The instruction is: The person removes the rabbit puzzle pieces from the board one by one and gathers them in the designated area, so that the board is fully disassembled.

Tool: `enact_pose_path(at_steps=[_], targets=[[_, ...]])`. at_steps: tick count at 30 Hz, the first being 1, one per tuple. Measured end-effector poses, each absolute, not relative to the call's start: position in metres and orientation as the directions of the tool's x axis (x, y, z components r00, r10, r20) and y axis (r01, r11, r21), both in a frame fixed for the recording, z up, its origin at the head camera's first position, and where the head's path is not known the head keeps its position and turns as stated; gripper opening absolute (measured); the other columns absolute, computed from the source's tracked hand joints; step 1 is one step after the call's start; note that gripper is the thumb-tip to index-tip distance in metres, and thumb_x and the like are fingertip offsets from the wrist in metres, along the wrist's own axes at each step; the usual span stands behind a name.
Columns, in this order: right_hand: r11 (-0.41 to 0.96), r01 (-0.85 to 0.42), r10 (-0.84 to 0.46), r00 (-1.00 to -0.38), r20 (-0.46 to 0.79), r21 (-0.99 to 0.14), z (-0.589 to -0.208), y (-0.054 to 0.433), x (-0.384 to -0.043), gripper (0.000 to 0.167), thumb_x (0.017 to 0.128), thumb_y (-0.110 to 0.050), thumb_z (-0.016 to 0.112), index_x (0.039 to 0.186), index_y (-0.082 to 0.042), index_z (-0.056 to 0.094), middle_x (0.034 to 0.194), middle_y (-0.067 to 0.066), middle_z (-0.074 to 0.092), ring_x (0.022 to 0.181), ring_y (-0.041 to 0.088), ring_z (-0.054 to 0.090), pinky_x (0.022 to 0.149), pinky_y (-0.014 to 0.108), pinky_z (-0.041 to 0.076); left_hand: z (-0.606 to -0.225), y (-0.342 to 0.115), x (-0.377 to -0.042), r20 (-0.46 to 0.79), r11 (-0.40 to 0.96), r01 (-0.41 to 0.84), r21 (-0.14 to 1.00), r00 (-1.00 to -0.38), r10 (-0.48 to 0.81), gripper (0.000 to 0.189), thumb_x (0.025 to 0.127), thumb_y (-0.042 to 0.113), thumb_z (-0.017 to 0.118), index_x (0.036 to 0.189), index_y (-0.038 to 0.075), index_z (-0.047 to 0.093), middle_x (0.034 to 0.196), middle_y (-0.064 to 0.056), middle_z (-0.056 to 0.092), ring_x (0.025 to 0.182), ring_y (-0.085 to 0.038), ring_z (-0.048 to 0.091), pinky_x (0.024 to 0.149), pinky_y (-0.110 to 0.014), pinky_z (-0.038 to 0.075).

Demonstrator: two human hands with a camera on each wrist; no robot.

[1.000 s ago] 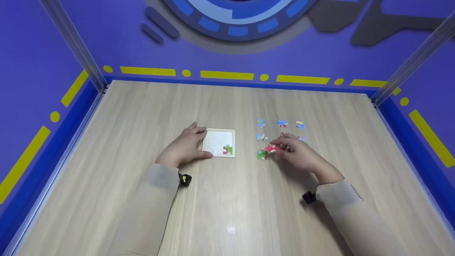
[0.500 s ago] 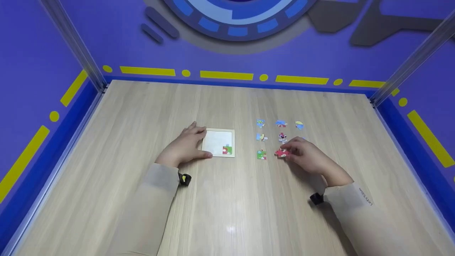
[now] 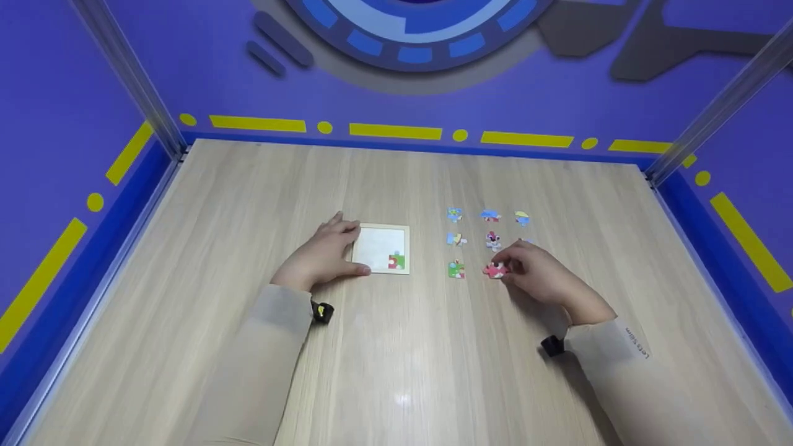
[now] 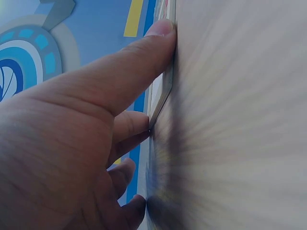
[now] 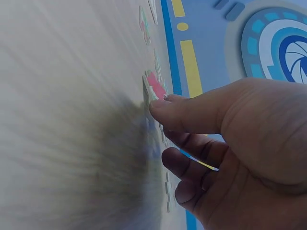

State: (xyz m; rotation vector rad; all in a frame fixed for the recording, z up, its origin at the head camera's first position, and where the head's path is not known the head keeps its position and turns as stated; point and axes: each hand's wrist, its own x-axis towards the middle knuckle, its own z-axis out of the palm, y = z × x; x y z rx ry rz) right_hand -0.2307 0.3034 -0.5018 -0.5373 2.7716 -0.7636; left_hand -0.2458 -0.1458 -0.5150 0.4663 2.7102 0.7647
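Note:
My left hand (image 3: 320, 255) rests at the left side of a square wooden puzzle frame (image 3: 407, 248). Its thumb lies along the near edge and a fingertip touches the far left corner. One green and red jigsaw piece (image 3: 396, 261) sits in the frame's near right corner. Between thumb and forefinger, my right hand (image 3: 534, 272) pinches a red jigsaw piece (image 3: 494, 270) low over the table. In the right wrist view the red piece (image 5: 156, 86) is slightly tilted, its near end covered by the thumb.
Several loose jigsaw pieces lie in rows right of the frame, among them a green one (image 3: 456, 269), a piece with a cartoon face (image 3: 492, 240) and a yellow and blue one (image 3: 522, 218). Another is mostly hidden behind the right hand. Blue-purple walls (image 3: 396, 105) enclose the table (image 3: 384, 359).
My right hand has moved right and slightly nearer with the red piece, away from the green piece, uncovering the cartoon-face piece. The left hand and the frame have stayed put.

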Motion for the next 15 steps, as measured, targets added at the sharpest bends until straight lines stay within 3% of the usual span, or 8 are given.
enact_pose_path(at_steps=[15], targets=[[0.796, -0.283, -0.405, -0.906, -0.123, -0.535, -0.5031, 0.3075, -0.2325, 0.026, 0.105, -0.006, 0.077, 0.130, -0.009, 0.078, 0.111, 0.007, 0.071, 0.099, 0.021, 0.059, 0.089, 0.040, 0.050, -0.5145, -0.1452, -0.2470, -0.180, 0.801, 0.223, 0.555, -0.909, 0.377, 0.105, 0.096, 0.049, 0.090, 0.175, 0.004, 0.038, 0.188, -0.008, 0.033, 0.181, -0.034, 0.004, 0.148, -0.056, 0.011]])
